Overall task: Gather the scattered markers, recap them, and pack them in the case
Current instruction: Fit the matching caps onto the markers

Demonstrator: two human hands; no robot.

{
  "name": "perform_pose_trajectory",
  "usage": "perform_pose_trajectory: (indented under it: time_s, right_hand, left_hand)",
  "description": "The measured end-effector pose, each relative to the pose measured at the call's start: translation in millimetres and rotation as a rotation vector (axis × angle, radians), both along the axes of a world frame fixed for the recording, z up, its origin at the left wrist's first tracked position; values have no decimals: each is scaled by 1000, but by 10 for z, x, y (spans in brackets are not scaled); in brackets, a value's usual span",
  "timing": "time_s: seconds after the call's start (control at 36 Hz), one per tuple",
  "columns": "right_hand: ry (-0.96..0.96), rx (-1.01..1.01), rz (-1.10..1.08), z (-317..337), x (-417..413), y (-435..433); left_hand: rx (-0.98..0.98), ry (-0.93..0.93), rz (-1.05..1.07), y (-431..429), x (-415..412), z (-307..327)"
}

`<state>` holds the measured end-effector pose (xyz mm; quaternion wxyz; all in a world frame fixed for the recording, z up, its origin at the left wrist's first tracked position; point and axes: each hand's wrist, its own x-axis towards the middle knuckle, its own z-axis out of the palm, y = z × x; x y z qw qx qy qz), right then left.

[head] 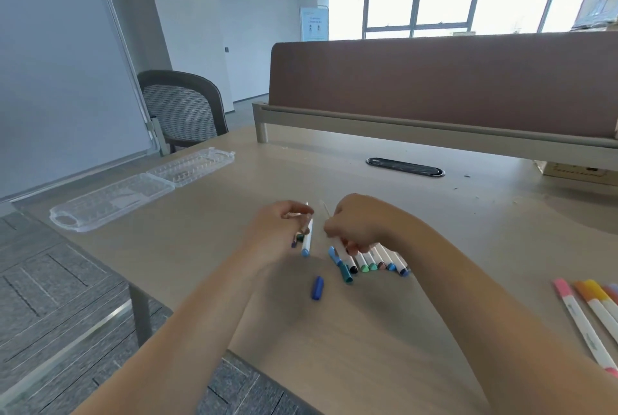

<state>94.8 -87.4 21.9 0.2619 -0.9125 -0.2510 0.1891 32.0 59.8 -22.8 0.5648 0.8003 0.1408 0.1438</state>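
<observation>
Forearms [207, 324] low over tan table [368, 347]; left grip [277, 230] held blue-capped marker [306, 242], right grip [354, 224] held another marker [326, 208]; open clear case [110, 200] upper left, whiteboard [60, 63] behind.

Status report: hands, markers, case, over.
Left hand grips a few markers. Right hand pinches one marker over the capped row. Blue cap loose on desk. Case open at left, nothing blocking.

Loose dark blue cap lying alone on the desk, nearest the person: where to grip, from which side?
Pinch the dark blue cap across its middle, straight from above. It lies flat on the desk, long sides exposed, nothing touching it; the row of markers lies apart to its right.
</observation>
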Motion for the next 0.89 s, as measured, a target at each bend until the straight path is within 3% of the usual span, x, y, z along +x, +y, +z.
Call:
perform_pose_trajectory:
  time_s: [0.14,0.25,0.56,0.89]
  right_hand:
    - [93,23,119,43,-99,3]
    - [163,-3,199,71,-166,12]
    - [134,-62,208,32,-170,41]
    - [-58,-44,210,-10,-107,47]
  left_hand:
    - [-361,-42,173,102,41,-4]
    - [-427,-60,195,154,14,-6]
    - [-325,-69,180,142,6,-41]
    - [-54,-116,192,0,10,-15]
